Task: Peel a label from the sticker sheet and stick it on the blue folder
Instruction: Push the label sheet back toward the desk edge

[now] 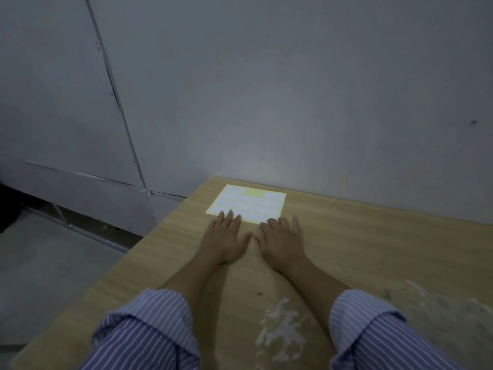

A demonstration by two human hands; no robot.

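Both hands lay flat, palms down, on the table [346, 236], fingers spread wide and holding nothing. The left hand [225, 240] had its fingertips [230, 214] resting on the near edge of the sheet [248, 204], by its near-left corner. The right hand [282, 243] lay just beside the left, thumbs nearly touching, with its fingertips [272, 222] at or just short of the sheet's near-right corner; whether they touched it could not be told. Both forearms were bare, and striped blue sleeves [149, 329] were rolled up near the elbows.

The sheet lay flat near the table's far edge, close to its far-left corner, brightly lit against the dim room. It carried rows of pale labels on a yellowish backing, and one yellow-green gap [253, 193] at the middle of its far edge showed bare backing. No blue folder was in view.

The table was light wood grain. White smears [282, 327] marked it near its near edge, between the forearms and to the right. A grey wall [293, 89] rose behind the far edge. To the left, past the table's left edge, stood grey panels [66, 102] above a grey floor [40, 276].
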